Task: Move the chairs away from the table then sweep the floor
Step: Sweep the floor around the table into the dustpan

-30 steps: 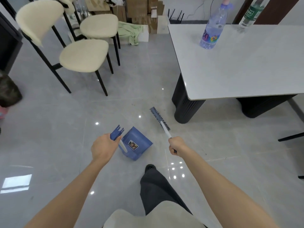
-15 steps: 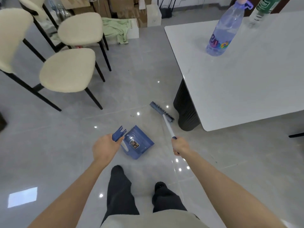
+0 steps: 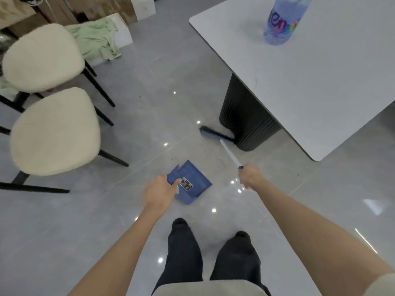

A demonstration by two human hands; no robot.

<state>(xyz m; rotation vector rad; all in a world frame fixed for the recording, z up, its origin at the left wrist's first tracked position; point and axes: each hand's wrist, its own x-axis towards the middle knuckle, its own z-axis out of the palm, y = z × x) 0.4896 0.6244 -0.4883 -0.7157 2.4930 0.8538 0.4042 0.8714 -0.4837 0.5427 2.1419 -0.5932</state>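
The broom [image 3: 217, 135] lay with its brush head on the grey tiled floor [image 3: 149, 86], the right end of the head just beside the dark ribbed base [image 3: 245, 118] of the table [image 3: 316, 82]. Its pale handle slanted back toward the near side and to the right, up into the right hand [image 3: 249, 177], whose fingers were curled round the dark blue end of the handle. To the left of that hand, the left hand [image 3: 159, 192] gripped the top of a blue dustpan [image 3: 193, 181], fingers wrapped round its handle. The pan carried a small label on its face and hung low over the tiles; whether its lip touched the floor could not be told. A few dark specks lay on the floor between the pan and the brush head.

Two cream padded chairs with thin black legs stood at the left, well apart from the table: the near chair [image 3: 55, 131] and, just behind it, the far chair [image 3: 42, 58]. Open floor lay between them and the table's edge. Beyond the far chair a pale green cloth [image 3: 96, 37] was draped over a white box [image 3: 123, 33], with brown cardboard boxes [image 3: 128, 7] farther back. On the white tabletop at the far right stood a clear plastic bottle [image 3: 282, 20] with a coloured label. At the near edge, the person's two legs in dark trousers [image 3: 183, 253] stood on the tiles.
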